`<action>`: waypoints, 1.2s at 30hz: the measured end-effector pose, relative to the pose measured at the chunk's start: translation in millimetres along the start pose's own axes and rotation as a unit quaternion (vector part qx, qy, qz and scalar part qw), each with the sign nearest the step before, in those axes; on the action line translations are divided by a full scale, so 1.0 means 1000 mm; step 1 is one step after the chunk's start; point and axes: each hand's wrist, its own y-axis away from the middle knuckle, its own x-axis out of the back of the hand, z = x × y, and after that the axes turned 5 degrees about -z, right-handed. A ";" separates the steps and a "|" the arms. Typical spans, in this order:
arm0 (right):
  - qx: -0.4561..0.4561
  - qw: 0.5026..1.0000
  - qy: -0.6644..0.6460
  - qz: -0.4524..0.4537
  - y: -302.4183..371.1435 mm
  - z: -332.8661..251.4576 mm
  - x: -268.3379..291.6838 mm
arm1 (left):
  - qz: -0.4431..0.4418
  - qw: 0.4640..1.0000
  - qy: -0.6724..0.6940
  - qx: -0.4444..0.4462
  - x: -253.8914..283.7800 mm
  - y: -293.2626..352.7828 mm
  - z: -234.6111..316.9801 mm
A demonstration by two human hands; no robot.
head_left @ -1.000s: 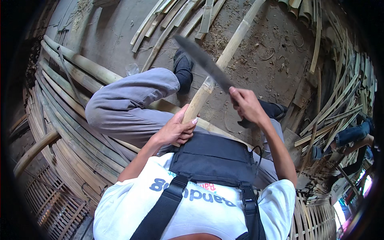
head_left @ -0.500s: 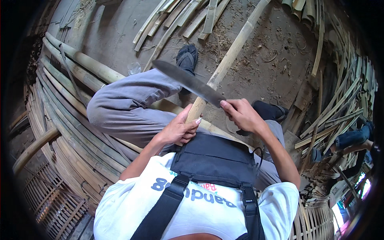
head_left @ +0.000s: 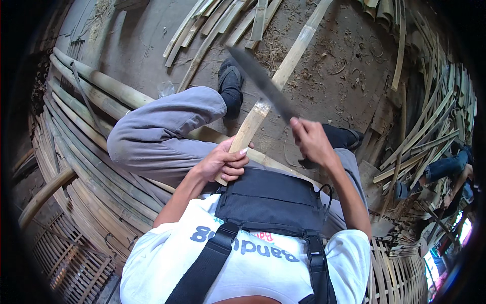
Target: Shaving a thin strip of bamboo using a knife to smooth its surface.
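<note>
A long bamboo strip (head_left: 246, 133) slants from my lap up toward the top of the view. My left hand (head_left: 224, 162) is wrapped round its near end, close to the black pouch on my chest. In my right hand (head_left: 312, 143) is a machete (head_left: 266, 83), gripped by its handle, which the fingers mostly hide. Its dark blade points up and to the left and crosses over the strip. I cannot tell whether blade and strip touch. A pale, roughened node shows on the strip just below the blade.
Thick bamboo poles (head_left: 114, 78) lie along my left, with a pole under my legs (head_left: 210, 136). Split strips (head_left: 195, 35) rest on the floor ahead. A tangled strip pile (head_left: 430, 137) stands at right, near another person's leg (head_left: 445, 169). Shavings (head_left: 339, 66) litter the floor.
The machete has swung so its tip points more upward, and my right hand has shifted slightly right and nearer. The strip's node, covered by the blade before, now shows. My left hand keeps its hold.
</note>
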 end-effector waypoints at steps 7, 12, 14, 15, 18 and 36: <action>-0.041 0.997 -0.052 -0.040 0.003 0.003 0.007 | -0.020 0.999 0.050 -0.002 0.003 0.001 -0.004; -0.007 0.997 -0.045 -0.065 0.006 0.006 -0.004 | -0.035 0.998 0.042 -0.004 0.006 0.002 -0.005; -0.021 0.996 -0.073 -0.053 0.004 0.008 -0.003 | -0.036 0.998 0.045 -0.007 0.003 -0.001 -0.003; -0.031 0.995 -0.083 -0.049 0.003 0.007 -0.004 | -0.036 0.998 0.043 -0.007 0.003 -0.003 -0.002; 0.011 0.995 0.015 -0.102 0.014 -0.001 -0.015 | -0.013 1.000 0.025 0.004 0.004 -0.007 -0.001; 0.051 0.996 0.036 -0.060 0.002 0.003 -0.012 | 0.120 0.981 -0.150 -0.012 -0.027 -0.008 0.006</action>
